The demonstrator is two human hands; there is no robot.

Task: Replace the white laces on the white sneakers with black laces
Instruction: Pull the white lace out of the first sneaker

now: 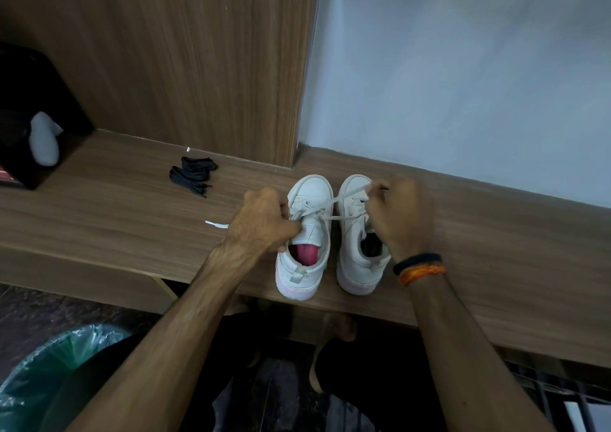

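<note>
- Two white sneakers side by side on the wooden table [496, 250], toes pointing to 12 o'clock, heels at the near edge.
- Left sneaker [305, 233]: red-pink insole visible, white lace [322, 207] partly loosened, strands pulled out toward both sides.
- Right sneaker [355, 233]: dark inside, just beside the left one at 3 o'clock; its lacing is mostly hidden by the hand.
- Left hand [261, 221]: fingers curled, gripping the left sneaker's tongue/collar area and a lace strand at its 9 o'clock side.
- Right hand [401, 215]: over the right sneaker, fingers pinching a white lace end near the toe; the lace runs taut diagonally from the left sneaker up to this hand.
- Hands apart, one on each side of the pair.
- Black and orange bands [419, 268] on the right wrist.
- Black laces [193, 173]: bundled on the table at 10 o'clock from the sneakers, well apart, untouched.
- Small white paper scrap [216, 224] on the table at 9 o'clock, near the left hand; a smaller one [188, 149] beyond the black laces.
- Black bag [33, 107] with a grey sock-like item [44, 140] at far 9–10 o'clock.
- Wood panel [182, 61] behind at 12 o'clock, white wall [463, 84] at 1–2 o'clock.
- Green-lined bin [49, 365] at 7 o'clock below the table.
</note>
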